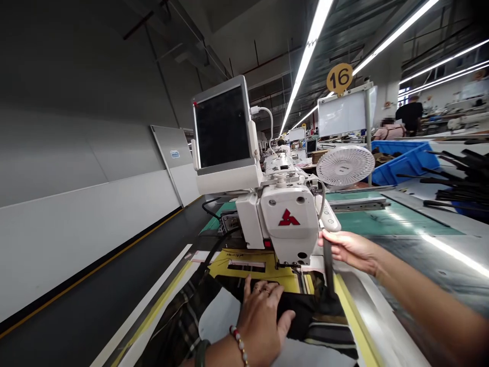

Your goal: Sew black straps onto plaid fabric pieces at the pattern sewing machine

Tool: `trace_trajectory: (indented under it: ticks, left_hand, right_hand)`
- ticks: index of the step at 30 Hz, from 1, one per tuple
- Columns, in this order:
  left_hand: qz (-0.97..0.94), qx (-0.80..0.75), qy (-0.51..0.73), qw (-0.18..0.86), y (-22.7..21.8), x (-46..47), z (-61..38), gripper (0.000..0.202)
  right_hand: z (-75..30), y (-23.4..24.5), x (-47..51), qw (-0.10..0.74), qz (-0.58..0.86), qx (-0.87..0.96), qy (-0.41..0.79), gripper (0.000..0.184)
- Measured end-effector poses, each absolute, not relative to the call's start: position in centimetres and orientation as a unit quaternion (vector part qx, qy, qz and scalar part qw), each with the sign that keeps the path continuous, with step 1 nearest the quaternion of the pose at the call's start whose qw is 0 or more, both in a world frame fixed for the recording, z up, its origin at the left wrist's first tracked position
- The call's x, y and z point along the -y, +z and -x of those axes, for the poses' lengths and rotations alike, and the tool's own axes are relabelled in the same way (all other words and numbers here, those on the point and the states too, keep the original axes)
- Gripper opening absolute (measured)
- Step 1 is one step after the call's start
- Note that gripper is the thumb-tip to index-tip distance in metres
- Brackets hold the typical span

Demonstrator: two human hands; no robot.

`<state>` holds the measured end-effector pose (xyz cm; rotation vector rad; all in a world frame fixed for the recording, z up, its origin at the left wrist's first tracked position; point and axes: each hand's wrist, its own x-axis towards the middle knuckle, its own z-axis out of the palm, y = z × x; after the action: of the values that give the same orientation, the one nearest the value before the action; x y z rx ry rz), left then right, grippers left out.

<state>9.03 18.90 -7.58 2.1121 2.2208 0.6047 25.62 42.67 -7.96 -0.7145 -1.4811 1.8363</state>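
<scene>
Left hand (263, 311) flat, right hand (354, 250) pinching

Palm down with its fingers spread and gripping nothing, the left hand rests on dark plaid cloth (173, 318) laid in front of a white sewing machine (288, 219). Thumb and fingers of the right hand grasp the upper end of a black strap (328, 270), which stands up from the cloth's right side, close to the machine head. Beneath lies a yellow sheet (221, 265) with a slot cut in it.

Laying out the cloth looks largely done; the strap, upright rather than flat, appears not yet settled. Whether any stitching is in, or whether the strap is joined to the cloth, cannot be told from this angle. More dark straps (462, 176) heaped at the far right, beside a blue bin (407, 163), suggest further pieces remain. Above, the machine's screen (221, 127) looks dark.
</scene>
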Motion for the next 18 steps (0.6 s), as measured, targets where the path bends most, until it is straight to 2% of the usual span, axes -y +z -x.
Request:
trace_trajectory:
  ticks: [3,13,18]
  left_hand:
    - [-0.666,-0.710,0.228,-0.006,-8.3,-19.2,-9.3,0.029]
    - [-0.677,-0.689,0.258,0.013,-8.7,-19.9,-9.1,0.027]
    - [-0.675,-0.687,0.267,0.044,-8.6,-20.1,-9.0,0.026]
  right_hand:
    - [-24.1,-8.6,-41.9,0.305,0.263,0.510,0.760,0.015]
    - [-23.4,-10.5,-43.2,0.323,0.313,0.604,0.657,0.041]
    - [-24.1,-10.8,-44.9,0.354,0.371,0.620,0.594,0.032]
